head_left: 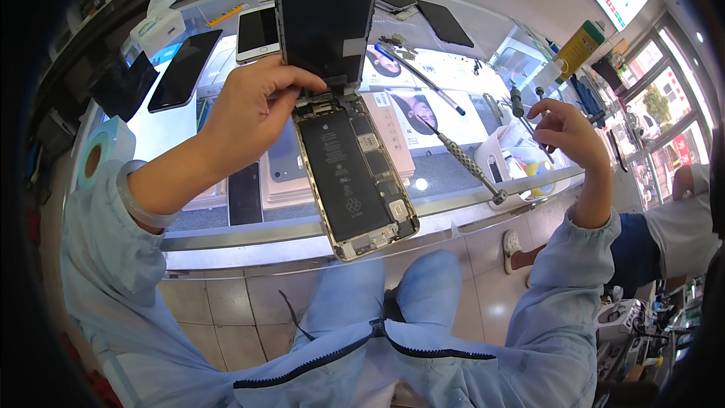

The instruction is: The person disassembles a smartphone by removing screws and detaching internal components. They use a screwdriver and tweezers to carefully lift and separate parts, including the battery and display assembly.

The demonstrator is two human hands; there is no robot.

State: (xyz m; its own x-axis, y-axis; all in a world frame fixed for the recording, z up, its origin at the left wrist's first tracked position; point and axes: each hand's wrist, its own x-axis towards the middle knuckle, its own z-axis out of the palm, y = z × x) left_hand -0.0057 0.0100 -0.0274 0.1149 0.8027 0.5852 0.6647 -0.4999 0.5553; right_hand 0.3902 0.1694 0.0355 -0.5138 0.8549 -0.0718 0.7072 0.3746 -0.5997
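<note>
My left hand (264,113) is closed at the hinge of an opened phone, fingers gripping the base of the raised black screen (323,19). The phone body (351,174) hangs below over the counter's front edge, its black battery exposed. At the right, my right hand (563,128) curls round a thin screwdriver (541,94) standing by a white tool container (495,166); its fingertips are partly hidden. Between my hands lie a knurled silver screwdriver (468,162) and a blue pen (419,75).
The glass counter (445,193) holds several phones (185,68), small loose parts (400,43), a tissue pack (157,26), a tape roll (98,159) and a yellow bottle (580,45). Another person (676,257) in a white top is at the right, near equipment (619,317).
</note>
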